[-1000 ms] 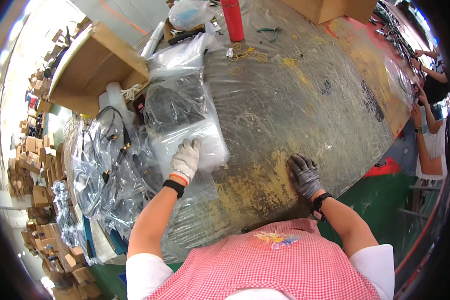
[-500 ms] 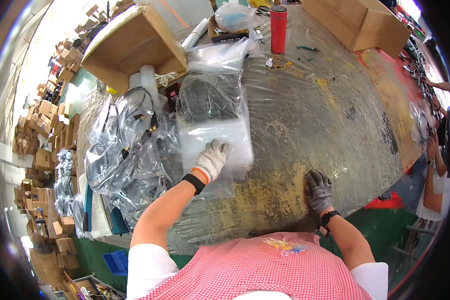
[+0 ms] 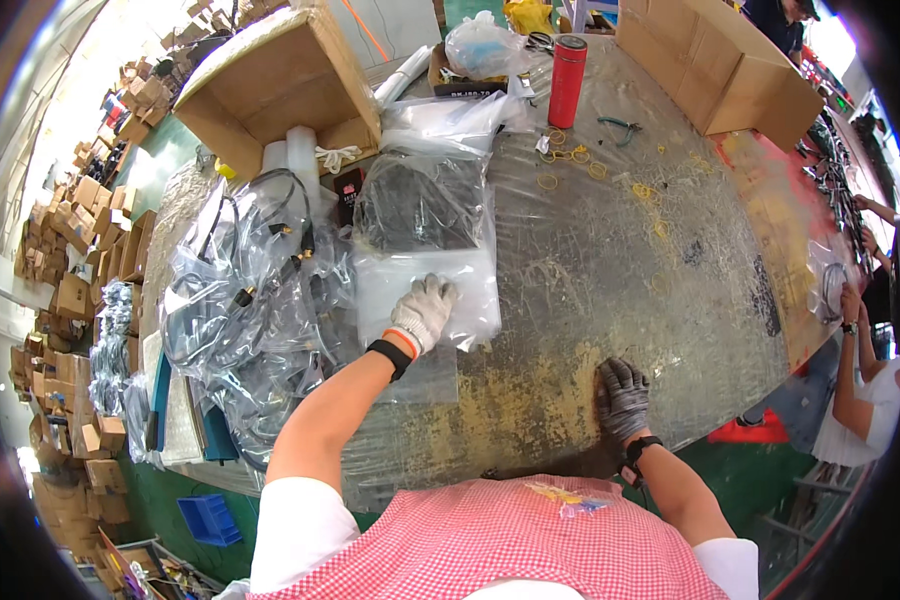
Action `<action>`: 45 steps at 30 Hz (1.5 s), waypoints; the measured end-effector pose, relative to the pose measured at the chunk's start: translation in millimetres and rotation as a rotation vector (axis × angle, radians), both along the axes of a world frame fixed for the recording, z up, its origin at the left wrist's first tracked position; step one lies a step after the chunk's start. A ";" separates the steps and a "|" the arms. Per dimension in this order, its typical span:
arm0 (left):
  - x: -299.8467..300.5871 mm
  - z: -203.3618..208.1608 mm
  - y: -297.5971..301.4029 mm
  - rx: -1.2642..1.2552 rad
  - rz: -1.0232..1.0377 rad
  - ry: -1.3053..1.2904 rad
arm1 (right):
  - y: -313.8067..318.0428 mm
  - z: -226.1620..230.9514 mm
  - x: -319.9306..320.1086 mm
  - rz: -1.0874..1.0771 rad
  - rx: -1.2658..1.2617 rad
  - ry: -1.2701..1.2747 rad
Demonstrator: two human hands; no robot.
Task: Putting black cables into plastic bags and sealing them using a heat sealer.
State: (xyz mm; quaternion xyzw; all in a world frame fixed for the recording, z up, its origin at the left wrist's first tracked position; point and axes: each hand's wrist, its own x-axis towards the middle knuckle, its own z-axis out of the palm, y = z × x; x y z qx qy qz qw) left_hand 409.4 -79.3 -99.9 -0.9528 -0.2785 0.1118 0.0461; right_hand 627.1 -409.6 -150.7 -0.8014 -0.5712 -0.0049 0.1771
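Observation:
My left hand (image 3: 426, 312), in a pale work glove with an orange cuff, presses flat on a stack of clear plastic bags (image 3: 475, 275). Its fingers are stretched out and hold nothing. Just beyond it, a bag with a coiled black cable (image 3: 420, 205) lies over the stack's far part. Bagged black cables (image 3: 260, 300) are heaped to its left. My right hand (image 3: 624, 398), in a dark grey glove, rests on the worn table (image 3: 610, 260) near the front edge, fingers extended and nothing held.
An open cardboard box (image 3: 280, 85) stands at the far left, a red flask (image 3: 567, 82) at the back. Green-handled pliers (image 3: 620, 124) and yellow rubber bands (image 3: 575, 155) lie beyond my right hand. A long carton (image 3: 715, 65) fills the far right; a co-worker's arm (image 3: 850, 370) handles a bag beside it.
The view has shifted slightly. My left hand stays flat on the bags, and their right edge looks less spread out. The co-worker's hands at the right have moved near a bag.

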 end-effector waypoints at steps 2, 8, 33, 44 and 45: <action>-11.3 20.9 -10.5 -0.122 0.019 0.070 | -2.8 3.8 -2.5 0.000 -0.009 -0.010; -65.2 66.9 -61.6 -0.291 0.145 -0.224 | -3.7 17.3 -10.7 0.033 0.006 -0.047; -20.8 -6.2 -383.0 0.077 0.299 -0.516 | -186.1 -14.3 56.0 0.256 -0.072 0.137; -14.8 -6.7 -383.1 0.022 0.365 -0.528 | -192.0 -17.4 68.4 0.307 0.030 0.137; -16.1 -7.5 -381.8 0.032 0.363 -0.513 | -192.5 -13.2 67.5 0.299 0.041 0.137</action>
